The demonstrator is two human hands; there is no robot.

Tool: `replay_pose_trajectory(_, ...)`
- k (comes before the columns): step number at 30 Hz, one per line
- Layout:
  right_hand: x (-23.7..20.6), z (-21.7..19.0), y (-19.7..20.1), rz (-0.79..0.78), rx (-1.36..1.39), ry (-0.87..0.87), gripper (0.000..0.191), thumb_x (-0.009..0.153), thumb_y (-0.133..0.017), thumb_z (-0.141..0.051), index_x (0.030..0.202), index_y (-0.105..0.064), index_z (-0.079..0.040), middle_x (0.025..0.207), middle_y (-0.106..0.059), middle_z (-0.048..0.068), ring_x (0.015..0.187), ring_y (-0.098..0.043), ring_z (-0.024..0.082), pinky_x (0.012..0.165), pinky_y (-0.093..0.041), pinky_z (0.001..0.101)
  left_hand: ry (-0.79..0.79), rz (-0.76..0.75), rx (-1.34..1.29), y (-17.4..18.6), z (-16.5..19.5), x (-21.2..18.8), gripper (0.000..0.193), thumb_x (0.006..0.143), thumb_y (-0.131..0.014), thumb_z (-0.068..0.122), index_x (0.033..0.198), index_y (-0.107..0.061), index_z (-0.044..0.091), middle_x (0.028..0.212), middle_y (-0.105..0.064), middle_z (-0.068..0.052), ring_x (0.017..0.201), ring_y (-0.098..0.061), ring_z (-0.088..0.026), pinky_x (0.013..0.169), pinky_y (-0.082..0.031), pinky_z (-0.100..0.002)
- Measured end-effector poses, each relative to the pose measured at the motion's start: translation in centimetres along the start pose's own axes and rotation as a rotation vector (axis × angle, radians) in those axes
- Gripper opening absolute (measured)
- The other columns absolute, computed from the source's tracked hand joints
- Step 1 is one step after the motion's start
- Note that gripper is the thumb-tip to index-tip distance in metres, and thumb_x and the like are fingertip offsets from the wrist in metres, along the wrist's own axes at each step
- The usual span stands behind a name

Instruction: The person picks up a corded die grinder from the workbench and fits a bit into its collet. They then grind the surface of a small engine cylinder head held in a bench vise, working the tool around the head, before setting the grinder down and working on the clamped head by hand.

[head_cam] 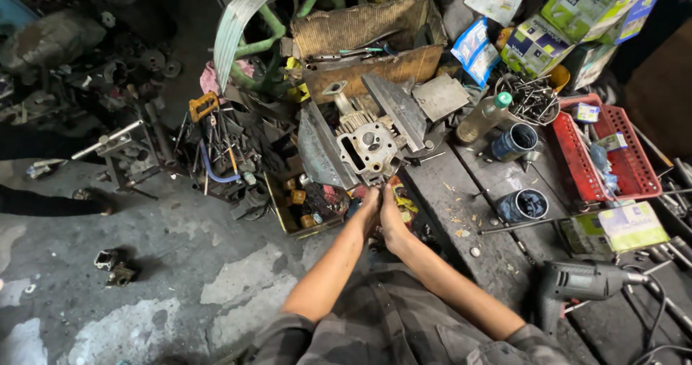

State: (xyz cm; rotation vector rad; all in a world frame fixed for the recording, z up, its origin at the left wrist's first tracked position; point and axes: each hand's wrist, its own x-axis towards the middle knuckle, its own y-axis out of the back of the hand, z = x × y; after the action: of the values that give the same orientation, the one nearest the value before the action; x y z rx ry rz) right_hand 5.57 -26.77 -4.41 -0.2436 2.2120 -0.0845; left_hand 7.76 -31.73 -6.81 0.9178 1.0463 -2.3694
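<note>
Your workshop floor (pixel 144 264) is grey, stained concrete, and the dark wooden bench (pixel 461 199) at your right is scarred and strewn with chips. At the far right corner sits a stack of green, white and blue cartons (pixel 577 19), with blue-and-white foil packets (pixel 472 48) lying just left of them. A red plastic basket (pixel 613 156) holds small labelled packets, and a pale green box (pixel 631 224) lies near its front edge. An open wooden box (pixel 367 44) stands behind the vise. Between the vise plates, at the bench's left edge, rests the grey metal cylinder head (pixel 371 149). Your left hand (pixel 369 210) and right hand (pixel 393 217) press together just below it, their grip closed around something small that you cannot make out. A grey electric drill (pixel 584 280) lies near your right elbow.
</note>
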Motion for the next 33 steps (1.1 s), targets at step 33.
replay_pose_trajectory(33, 4.2, -2.6, 0.6, -0.574, 0.146, 0.292, 0.057, 0.111, -0.048, -0.046, 0.141, -0.055, 0.002, 0.128, -0.064, 0.017, 0.116, -0.058, 0.036, 0.102, -0.047, 0.0524, -0.396, 0.144, -0.024, -1.3, -4.9, 0.9, 0.079, 0.100, -0.036, 0.066, 0.160, -0.031, 0.014, 0.168, -0.028, 0.000, 0.153, -0.024, -0.016, 0.122, -0.018, -0.035)
